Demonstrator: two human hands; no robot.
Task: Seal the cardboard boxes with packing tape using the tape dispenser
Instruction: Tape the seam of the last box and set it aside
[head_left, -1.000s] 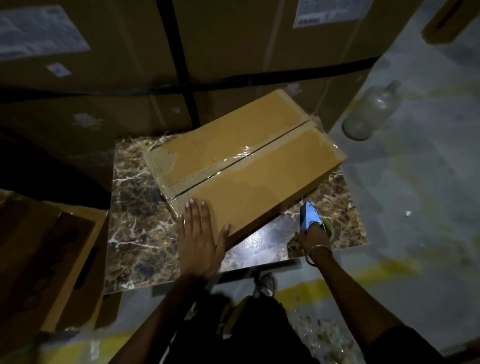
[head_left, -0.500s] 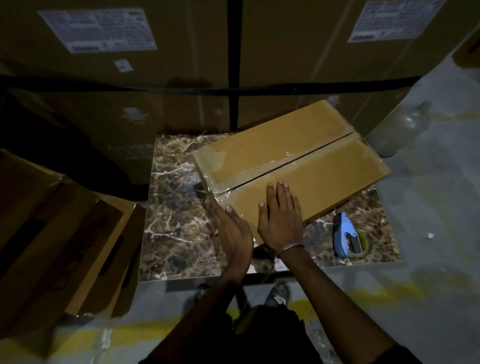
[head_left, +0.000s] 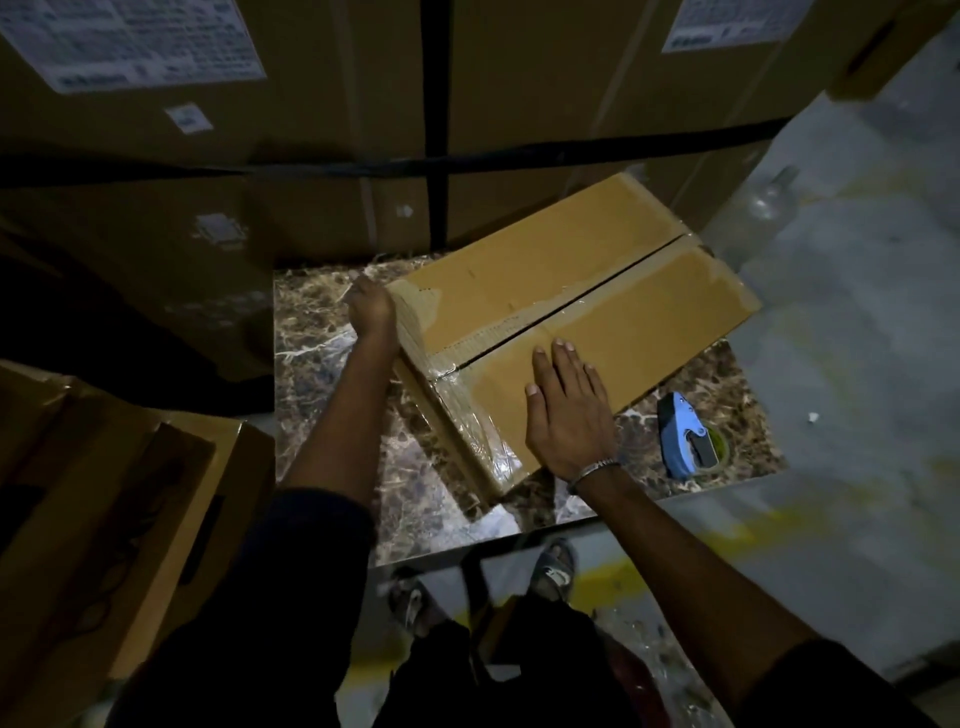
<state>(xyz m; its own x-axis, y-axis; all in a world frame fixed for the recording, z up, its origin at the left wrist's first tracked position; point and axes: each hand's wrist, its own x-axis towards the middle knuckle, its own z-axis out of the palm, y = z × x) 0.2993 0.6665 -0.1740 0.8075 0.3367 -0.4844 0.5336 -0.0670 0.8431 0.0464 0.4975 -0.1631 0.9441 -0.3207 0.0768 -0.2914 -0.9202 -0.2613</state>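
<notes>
Two hands rest on a taped box on a marble slab.

At 8 o'clock stands an open carton (head_left: 119, 519). At the centre, the marble slab (head_left: 332, 415) carries the flat cardboard box (head_left: 597, 291), with clear tape (head_left: 467, 410) along its middle seam and over its near end. The left hand (head_left: 371, 312) is at the box's left corner, at 10 o'clock from the centre, with fingers curled around the edge. The right hand (head_left: 569, 415) lies flat on the lid at 5 o'clock from the seam, fingers straight and close together. The blue tape dispenser (head_left: 685, 434) lies on the slab at 3 o'clock from this hand, apart from it. A clear bottle (head_left: 763, 208) stands at 2 o'clock.
</notes>
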